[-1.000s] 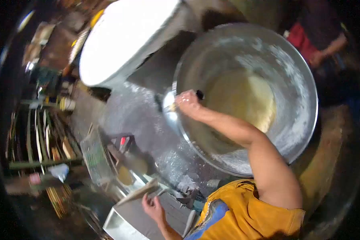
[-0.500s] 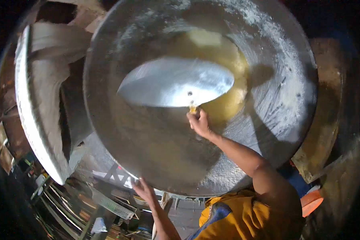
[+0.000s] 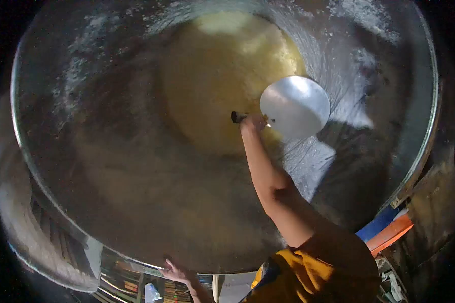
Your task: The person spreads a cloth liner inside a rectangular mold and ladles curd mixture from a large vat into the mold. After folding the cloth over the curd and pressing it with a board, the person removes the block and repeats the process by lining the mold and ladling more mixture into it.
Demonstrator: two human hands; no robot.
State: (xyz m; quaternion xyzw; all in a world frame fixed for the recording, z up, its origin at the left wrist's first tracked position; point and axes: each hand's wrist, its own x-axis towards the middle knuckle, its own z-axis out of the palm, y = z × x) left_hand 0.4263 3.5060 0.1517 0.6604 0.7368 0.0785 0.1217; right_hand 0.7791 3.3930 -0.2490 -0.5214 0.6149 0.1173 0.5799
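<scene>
A very large, shallow round metal pan (image 3: 121, 207) spreads across most of the view, with a pool of yellow liquid (image 3: 202, 86) in its middle. My right hand (image 3: 253, 121) is closed around the short dark handle of a wide round metal scoop (image 3: 299, 108). The scoop's bright dished face is at the right side of the pool; whether its edge touches the liquid I cannot tell. Down at the pan's near edge, my left hand (image 3: 175, 272) grips the rim, thumb on the upper side and the fingers partly hidden.
Whitish dried residue (image 3: 361, 17) coats parts of the pan's wall. Orange (image 3: 389, 235) and blue (image 3: 374, 224) items lie outside the rim at lower right. A pale, rounded sheet-like thing (image 3: 20, 217) stands at left, with stacked sticks (image 3: 121, 283) below.
The scoop has swung to the right and turned, from left of and above my right hand to its right side. My view has shifted closer over the pan. My left hand stays at the rim.
</scene>
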